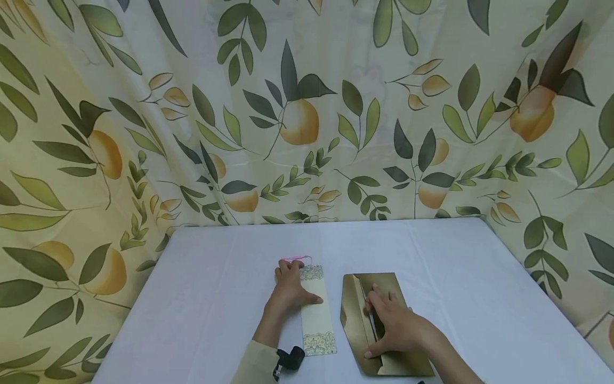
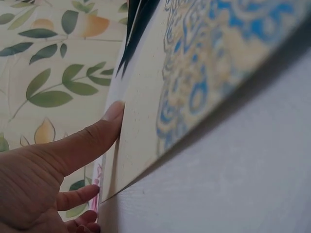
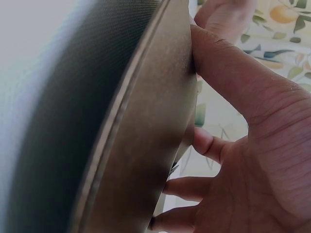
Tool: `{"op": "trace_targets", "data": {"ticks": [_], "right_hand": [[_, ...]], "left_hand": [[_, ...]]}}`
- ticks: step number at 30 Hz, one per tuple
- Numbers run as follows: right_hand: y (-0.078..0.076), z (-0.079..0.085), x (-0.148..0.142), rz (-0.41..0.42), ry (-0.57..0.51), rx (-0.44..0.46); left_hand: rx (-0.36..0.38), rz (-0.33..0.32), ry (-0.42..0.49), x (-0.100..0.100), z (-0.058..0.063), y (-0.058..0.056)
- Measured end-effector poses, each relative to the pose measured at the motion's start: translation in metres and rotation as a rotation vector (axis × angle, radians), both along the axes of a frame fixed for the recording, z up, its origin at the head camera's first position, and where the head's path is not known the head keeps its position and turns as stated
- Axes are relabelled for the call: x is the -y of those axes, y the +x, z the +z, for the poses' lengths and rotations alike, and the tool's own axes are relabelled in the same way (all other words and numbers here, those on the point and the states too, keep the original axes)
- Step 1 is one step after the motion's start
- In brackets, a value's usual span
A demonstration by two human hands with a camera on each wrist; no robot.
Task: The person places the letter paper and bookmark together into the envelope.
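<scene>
A long cream bookmark (image 1: 315, 317) with patterned bands at both ends and a pink tassel (image 1: 296, 258) lies flat on the table. My left hand (image 1: 289, 287) rests at its upper left, thumb reaching across the card and fingers near the tassel. In the left wrist view the thumb (image 2: 92, 143) touches the bookmark (image 2: 141, 131), whose band shows blue. To the right lies a gold envelope (image 1: 352, 320), its flap spread out to the left. My right hand (image 1: 400, 322) touches it with spread thumb and fingertips along the opening. The right wrist view shows the envelope (image 3: 141, 126) close up.
A white cloth covers the table (image 1: 206, 298). Behind and beside it hangs a curtain (image 1: 307, 122) printed with leaves and orange fruit. A black strap device (image 1: 290, 358) sits on the left wrist.
</scene>
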State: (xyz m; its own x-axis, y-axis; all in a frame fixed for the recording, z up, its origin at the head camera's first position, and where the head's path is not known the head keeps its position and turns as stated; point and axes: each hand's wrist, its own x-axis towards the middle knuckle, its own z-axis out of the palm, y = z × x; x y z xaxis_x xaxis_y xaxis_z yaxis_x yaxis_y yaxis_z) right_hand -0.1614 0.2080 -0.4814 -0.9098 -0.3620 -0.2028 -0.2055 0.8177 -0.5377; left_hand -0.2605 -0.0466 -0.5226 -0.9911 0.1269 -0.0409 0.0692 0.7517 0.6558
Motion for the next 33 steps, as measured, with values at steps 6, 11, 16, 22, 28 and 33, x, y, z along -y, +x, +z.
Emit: {"op": "trace_targets", "data": {"ticks": [6,11,16,22,28,33], "right_hand": [[-0.0001,-0.0016,-0.0005,-0.001,0.008,-0.003],[-0.0006,-0.0034,-0.0015,-0.007,0.042,-0.011],[-0.0004,-0.0024,-0.0008,0.003,0.036,-0.020],[0.0007,0.0010,-0.0001,0.004,0.025,-0.004],[0.0008,0.0024,0.0004,0.010,0.018,-0.006],[0.0003,0.0005,0.0006,0.008,-0.011,0.004]], "left_hand": [[-0.004,-0.012,-0.001,-0.0005,0.0021,-0.0003],[-0.036,-0.058,0.003,-0.0011,-0.0033,-0.0054],[-0.033,-0.061,-0.017,0.0007,-0.0057,-0.0079],[0.005,-0.061,-0.063,0.0004,-0.0037,-0.0088],[-0.011,-0.061,-0.055,0.0003,0.0002,-0.0079],[-0.013,-0.081,-0.090,0.0029,-0.0015,-0.0094]]}}
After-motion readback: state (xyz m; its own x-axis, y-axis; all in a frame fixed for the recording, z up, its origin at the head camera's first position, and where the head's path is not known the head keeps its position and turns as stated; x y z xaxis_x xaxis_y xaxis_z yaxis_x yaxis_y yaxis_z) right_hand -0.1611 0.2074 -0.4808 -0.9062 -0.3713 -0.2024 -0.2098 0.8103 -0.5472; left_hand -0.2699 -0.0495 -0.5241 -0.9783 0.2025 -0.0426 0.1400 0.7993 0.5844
